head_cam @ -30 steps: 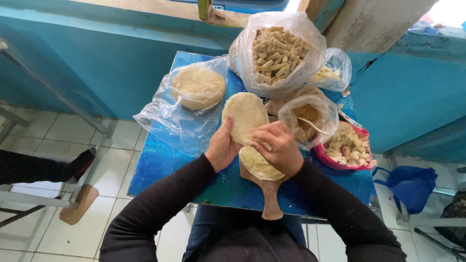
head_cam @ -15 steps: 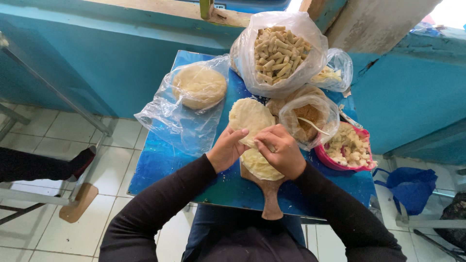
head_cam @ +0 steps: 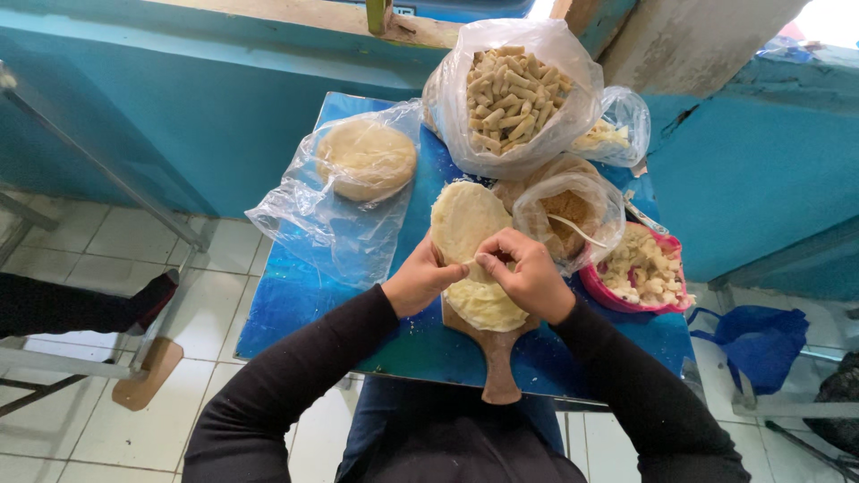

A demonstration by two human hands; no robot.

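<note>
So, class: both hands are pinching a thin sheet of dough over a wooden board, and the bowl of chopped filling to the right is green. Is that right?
Not quite: the bowl is pink, not green, as the head view shows. The rest stands: the left hand and right hand pinch the thin dough sheet over the wooden board, with the bowl to the right.

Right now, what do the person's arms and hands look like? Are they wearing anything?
Both arms are covered by long, plain black sleeves that reach down to the wrists. The left hand and the right hand are bare: no gloves show, and no rings, watch or bracelets can be seen from the head camera. The sleeves look soft and snug, with no pattern or markings.
</note>
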